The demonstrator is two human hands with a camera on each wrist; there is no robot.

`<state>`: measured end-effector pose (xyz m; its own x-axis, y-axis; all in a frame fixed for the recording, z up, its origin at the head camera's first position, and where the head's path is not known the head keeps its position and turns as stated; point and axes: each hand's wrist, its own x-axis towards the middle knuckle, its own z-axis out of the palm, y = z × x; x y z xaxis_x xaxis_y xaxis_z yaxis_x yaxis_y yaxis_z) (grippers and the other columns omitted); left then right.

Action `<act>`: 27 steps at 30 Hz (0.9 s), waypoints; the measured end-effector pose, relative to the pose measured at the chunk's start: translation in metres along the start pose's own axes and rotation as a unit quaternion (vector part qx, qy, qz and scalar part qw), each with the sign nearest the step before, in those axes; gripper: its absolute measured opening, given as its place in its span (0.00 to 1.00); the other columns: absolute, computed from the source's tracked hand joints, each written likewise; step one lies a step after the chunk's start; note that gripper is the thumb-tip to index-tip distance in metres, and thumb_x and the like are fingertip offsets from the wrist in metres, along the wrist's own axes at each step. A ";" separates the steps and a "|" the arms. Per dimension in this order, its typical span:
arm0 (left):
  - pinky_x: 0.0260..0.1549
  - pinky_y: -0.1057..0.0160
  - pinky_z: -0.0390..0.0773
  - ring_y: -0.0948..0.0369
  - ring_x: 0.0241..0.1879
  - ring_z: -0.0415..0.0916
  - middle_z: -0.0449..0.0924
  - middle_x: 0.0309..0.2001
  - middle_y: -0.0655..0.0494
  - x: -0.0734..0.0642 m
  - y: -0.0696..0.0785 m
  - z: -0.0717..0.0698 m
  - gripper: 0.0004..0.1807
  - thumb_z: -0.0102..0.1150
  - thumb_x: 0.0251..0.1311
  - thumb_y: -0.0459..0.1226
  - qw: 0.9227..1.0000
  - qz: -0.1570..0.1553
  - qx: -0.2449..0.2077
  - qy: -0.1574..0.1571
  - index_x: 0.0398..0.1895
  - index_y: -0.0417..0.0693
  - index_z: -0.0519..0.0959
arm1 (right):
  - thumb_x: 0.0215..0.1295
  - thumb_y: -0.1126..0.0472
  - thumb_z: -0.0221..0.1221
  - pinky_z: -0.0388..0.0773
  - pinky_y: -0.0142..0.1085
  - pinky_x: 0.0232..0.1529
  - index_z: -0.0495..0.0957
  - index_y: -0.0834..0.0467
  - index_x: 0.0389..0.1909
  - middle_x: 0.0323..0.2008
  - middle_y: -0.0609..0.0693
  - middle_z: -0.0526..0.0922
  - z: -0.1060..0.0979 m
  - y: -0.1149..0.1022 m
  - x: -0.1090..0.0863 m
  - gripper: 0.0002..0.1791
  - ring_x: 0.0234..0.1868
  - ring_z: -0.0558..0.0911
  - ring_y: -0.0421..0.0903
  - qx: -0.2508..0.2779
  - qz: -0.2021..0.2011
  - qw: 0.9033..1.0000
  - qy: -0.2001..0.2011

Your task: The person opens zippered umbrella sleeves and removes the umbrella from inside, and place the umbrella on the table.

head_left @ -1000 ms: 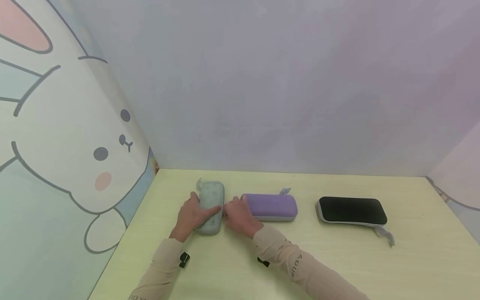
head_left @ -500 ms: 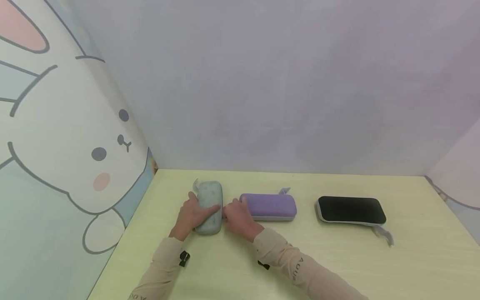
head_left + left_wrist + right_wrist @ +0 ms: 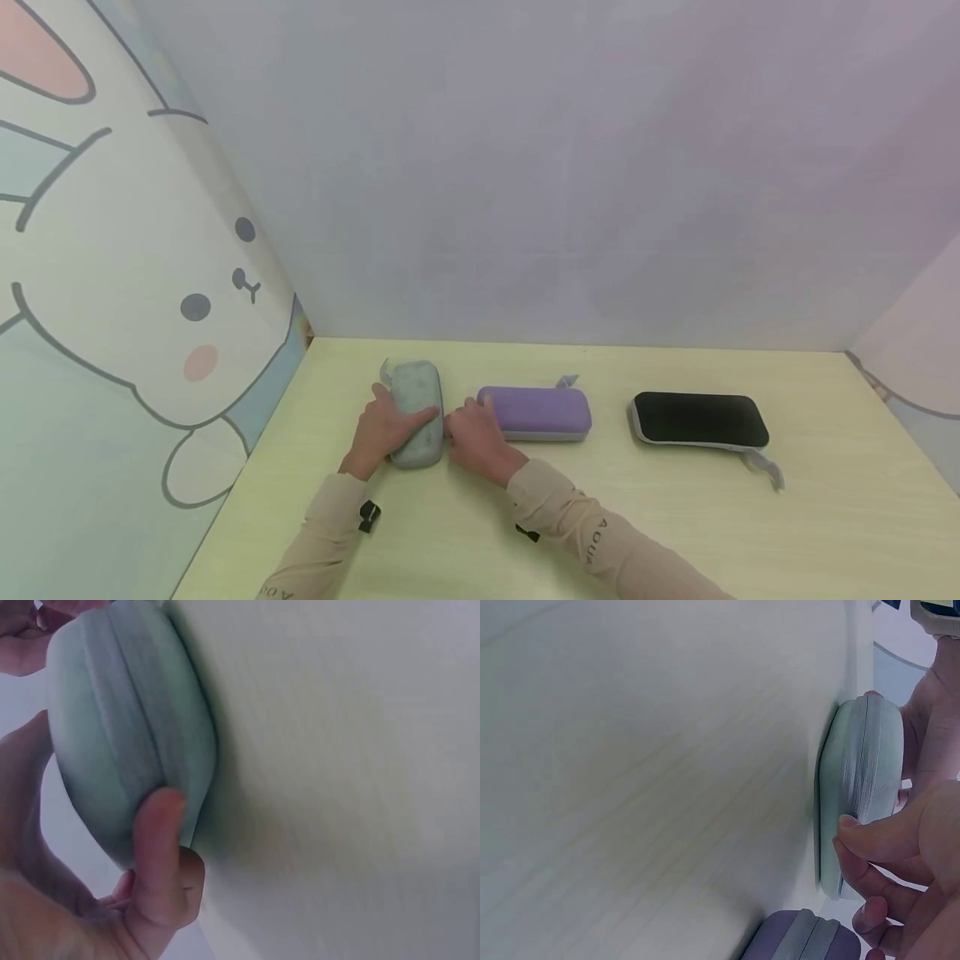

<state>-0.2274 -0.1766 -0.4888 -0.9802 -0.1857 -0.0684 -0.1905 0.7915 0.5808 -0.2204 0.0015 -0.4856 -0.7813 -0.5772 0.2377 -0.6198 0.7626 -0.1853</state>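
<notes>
A pale green zippered pencil case (image 3: 417, 387) lies lengthwise away from me at the table's left. My left hand (image 3: 381, 429) grips it from the left, thumb across its top. In the left wrist view, a fingertip presses the grey zipper band of the case (image 3: 112, 712) at its side. At the case's right side is my right hand (image 3: 480, 440). Its thumb and forefinger pinch at the zipper of the case (image 3: 862, 757) in the right wrist view; the fingertips hide the pull itself. The case's zipper looks closed where it shows.
Just right of my right hand lies a purple pencil case (image 3: 536, 410), very near its fingers. Farther right is a black-topped case (image 3: 701, 419) with a grey strap (image 3: 767, 468). A pale wall (image 3: 570, 208) rises behind the table (image 3: 675, 533).
The green case's far end has turned slightly left, with its strap. Both hands keep their hold in nearly the same place. The whole head view has shifted a little.
</notes>
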 end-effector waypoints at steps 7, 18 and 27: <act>0.29 0.50 0.75 0.48 0.31 0.75 0.73 0.34 0.36 0.001 0.000 0.001 0.53 0.65 0.37 0.67 1.000 -0.012 0.000 0.004 0.49 0.34 0.56 | 0.44 0.68 0.63 0.55 0.39 0.33 0.69 0.50 0.09 0.13 0.42 0.66 0.000 0.000 -0.003 0.15 0.23 0.64 0.42 -0.004 -0.001 1.000 0.005; 0.35 0.45 0.75 0.43 0.37 0.76 0.73 0.41 0.30 -0.001 0.001 0.006 0.56 0.66 0.42 0.64 0.999 -0.005 -0.036 0.023 0.58 0.33 0.50 | 0.44 0.68 0.61 0.54 0.40 0.32 0.66 0.51 0.08 0.13 0.42 0.66 -0.002 0.001 -0.006 0.17 0.23 0.63 0.43 0.002 -0.001 1.000 0.004; 0.33 0.45 0.76 0.41 0.35 0.77 0.74 0.38 0.26 -0.002 0.002 0.005 0.59 0.65 0.44 0.62 0.999 -0.010 -0.025 0.040 0.61 0.29 0.46 | 0.41 0.69 0.61 0.54 0.39 0.32 0.67 0.51 0.08 0.13 0.42 0.67 -0.002 0.000 -0.010 0.15 0.22 0.64 0.42 -0.008 -0.006 1.000 0.016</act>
<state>-0.2260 -0.1717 -0.4910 -0.9685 -0.2484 -0.0170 -0.2052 0.7575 0.6197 -0.2123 0.0079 -0.4856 -0.7708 -0.5767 0.2706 -0.6276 0.7603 -0.1673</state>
